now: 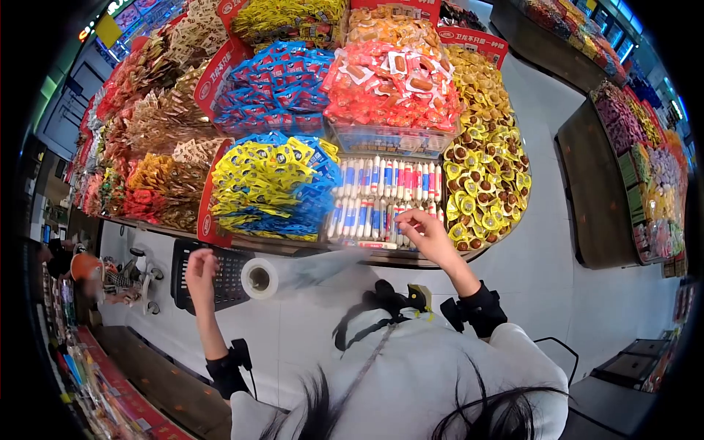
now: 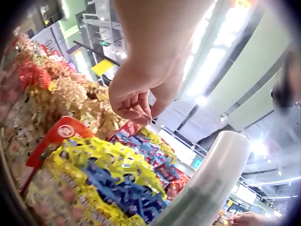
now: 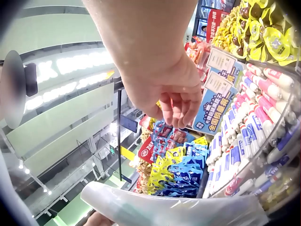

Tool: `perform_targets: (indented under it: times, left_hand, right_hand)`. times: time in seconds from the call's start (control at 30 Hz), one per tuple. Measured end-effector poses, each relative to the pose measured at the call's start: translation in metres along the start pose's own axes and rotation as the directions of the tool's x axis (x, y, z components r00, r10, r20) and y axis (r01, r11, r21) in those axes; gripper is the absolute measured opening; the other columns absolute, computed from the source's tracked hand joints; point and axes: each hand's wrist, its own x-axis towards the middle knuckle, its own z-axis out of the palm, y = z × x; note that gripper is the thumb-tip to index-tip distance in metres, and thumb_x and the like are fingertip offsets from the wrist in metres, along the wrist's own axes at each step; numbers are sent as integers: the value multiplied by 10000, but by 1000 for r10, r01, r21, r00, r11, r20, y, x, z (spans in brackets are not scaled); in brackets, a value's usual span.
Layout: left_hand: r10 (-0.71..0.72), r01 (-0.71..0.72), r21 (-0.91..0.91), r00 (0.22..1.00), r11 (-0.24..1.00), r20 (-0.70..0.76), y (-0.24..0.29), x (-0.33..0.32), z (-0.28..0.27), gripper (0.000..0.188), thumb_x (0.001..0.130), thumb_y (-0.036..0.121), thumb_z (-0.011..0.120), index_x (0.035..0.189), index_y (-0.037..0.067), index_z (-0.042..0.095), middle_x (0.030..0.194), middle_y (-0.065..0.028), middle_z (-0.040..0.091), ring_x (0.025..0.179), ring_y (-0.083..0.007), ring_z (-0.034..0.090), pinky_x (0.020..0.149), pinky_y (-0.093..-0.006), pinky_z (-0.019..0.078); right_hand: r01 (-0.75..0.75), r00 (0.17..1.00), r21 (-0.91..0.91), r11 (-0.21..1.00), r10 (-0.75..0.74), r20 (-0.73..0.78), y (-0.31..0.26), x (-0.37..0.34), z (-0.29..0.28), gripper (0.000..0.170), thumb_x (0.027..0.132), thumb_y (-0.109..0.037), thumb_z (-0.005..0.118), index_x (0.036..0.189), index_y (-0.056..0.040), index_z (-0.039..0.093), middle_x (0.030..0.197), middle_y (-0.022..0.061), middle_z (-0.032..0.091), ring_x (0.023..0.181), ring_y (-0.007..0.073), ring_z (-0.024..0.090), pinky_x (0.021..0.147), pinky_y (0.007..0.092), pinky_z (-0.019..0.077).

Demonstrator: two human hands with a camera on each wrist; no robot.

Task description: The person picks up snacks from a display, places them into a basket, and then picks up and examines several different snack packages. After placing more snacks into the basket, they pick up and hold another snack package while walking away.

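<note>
My left hand (image 1: 200, 277) is raised left of a roll of clear plastic bags (image 1: 260, 279), fingers loosely bent, nothing visible in them. In the left wrist view this hand (image 2: 141, 96) hangs apart from the roll (image 2: 207, 181). The roll's loose plastic (image 1: 315, 268) trails rightward, blurred. My right hand (image 1: 429, 236) hovers at the front of the white-wrapped sticks (image 1: 381, 180), its fingers loosely bent. From the right wrist, the hand (image 3: 174, 96) shows no object in its fingers; the sticks (image 3: 254, 125) lie to its right and the plastic (image 3: 178, 209) below.
Yellow and blue packets (image 1: 271, 183) fill a bin left of the sticks; yellow-wrapped pieces (image 1: 484, 176) lie to the right. A clear bin wall (image 1: 396, 139) stands behind the sticks. A black basket (image 1: 183, 275) is beside the roll. Another display (image 1: 598, 176) stands across the aisle.
</note>
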Motion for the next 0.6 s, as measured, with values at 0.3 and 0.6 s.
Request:
perform_targets:
  times: [0.3,0.6]
  left_hand:
    - [266,-277,-8,916,961,300,90,122,59,177,832,80,567,991,7,539,905,-19,562,831,-74,533,753,-198,413]
    - [417,-509,-31,668,860,616,100,206,64,191,799,83,591,973,12,558,896,-51,605,833,-109,570,710,-234,453]
  right_hand:
    - [7,999,78,997,-4,-44,-10,12,21,135,844,-110,543,948,-33,581,782,17,559,709,80,516,639,226,430]
    - [1,969,60,998,14,-247,-18,26,93,148,833,-105,555,961,-37,588,856,26,583,774,81,526,661,224,429]
